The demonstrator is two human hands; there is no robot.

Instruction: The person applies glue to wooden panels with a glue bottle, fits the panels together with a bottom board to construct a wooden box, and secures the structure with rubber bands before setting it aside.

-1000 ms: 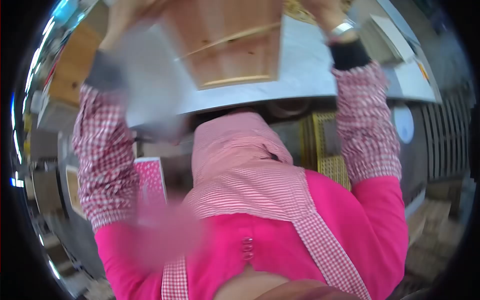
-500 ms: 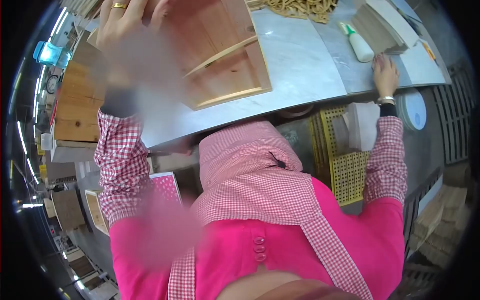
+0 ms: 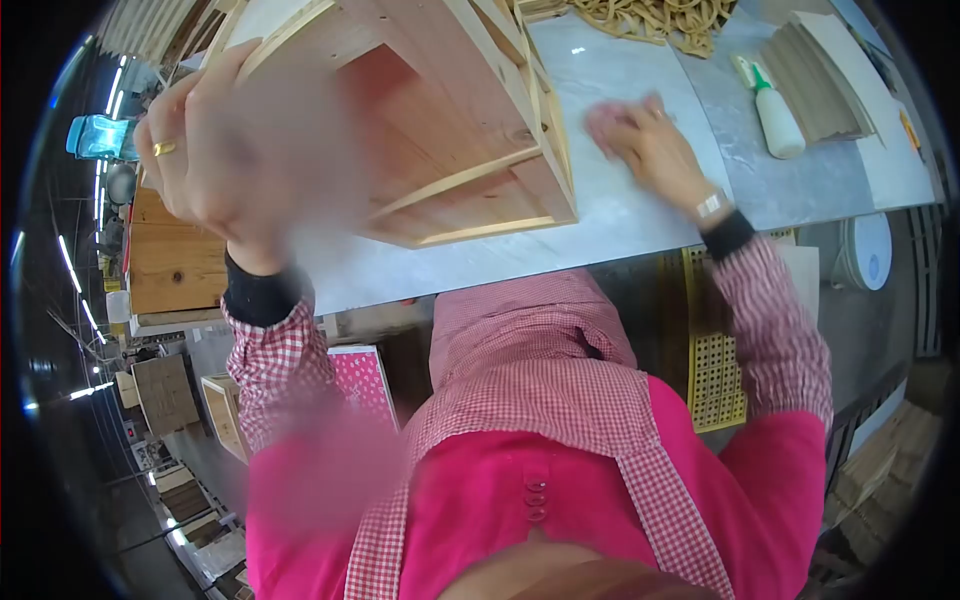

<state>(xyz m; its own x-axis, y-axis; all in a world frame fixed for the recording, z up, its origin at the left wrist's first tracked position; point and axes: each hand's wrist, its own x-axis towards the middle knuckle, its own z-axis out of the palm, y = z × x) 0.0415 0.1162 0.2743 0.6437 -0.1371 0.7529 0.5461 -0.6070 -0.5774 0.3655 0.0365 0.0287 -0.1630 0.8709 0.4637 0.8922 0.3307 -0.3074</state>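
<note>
A wooden box (image 3: pixel 455 130) with thin inner strips stands tilted on the worktable, its framed side turned toward me. My left hand (image 3: pixel 195 150), a ring on one finger, is closed around the box's upper left edge; a blurry smudge on the lens covers part of the hand and box. My right hand (image 3: pixel 650 145) is over the tabletop just right of the box, apart from it. Its fingers look curled, but motion smears them, and a pinkish patch at the fingertips cannot be made out.
On the marbled worktable (image 3: pixel 650 210) are a white glue bottle (image 3: pixel 778 122) with a green nozzle, a stack of thin sheets (image 3: pixel 820 80) and a heap of tan bands (image 3: pixel 655 18). Below the table edge stands a yellow perforated crate (image 3: pixel 718 370). Wooden boxes (image 3: pixel 178 250) are at left.
My right hand has moved left from beside the sheet stack toward the box. The box has tipped so that its right outer side shows, and my left hand has come lower along its edge.
</note>
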